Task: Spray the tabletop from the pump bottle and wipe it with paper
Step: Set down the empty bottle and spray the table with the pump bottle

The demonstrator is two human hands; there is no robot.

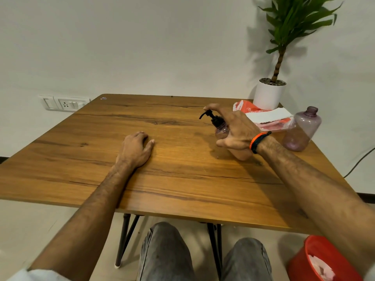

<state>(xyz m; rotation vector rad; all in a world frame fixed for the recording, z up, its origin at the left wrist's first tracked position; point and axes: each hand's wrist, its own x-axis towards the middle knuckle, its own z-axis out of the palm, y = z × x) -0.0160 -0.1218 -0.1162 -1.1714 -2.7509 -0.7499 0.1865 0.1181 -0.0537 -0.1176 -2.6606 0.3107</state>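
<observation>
A small clear pump bottle (pixel 220 130) with a black pump head is tilted to the left above the wooden tabletop (pixel 162 169). My right hand (pixel 235 130) grips its body, with the forefinger stretched over the pump head. The nozzle points left across the table. My left hand (pixel 136 149) rests palm down on the tabletop, fingers loosely bent, holding nothing. A pack of white paper tissues (pixel 267 116) in an orange wrapper lies at the far right of the table, behind my right hand.
A larger purple-tinted bottle (pixel 302 130) without a cap stands at the right edge. A white pot (pixel 268 96) with a green plant stands on the far right corner. A red bin (pixel 322 260) with crumpled paper sits on the floor at lower right. My knees are under the table's front edge.
</observation>
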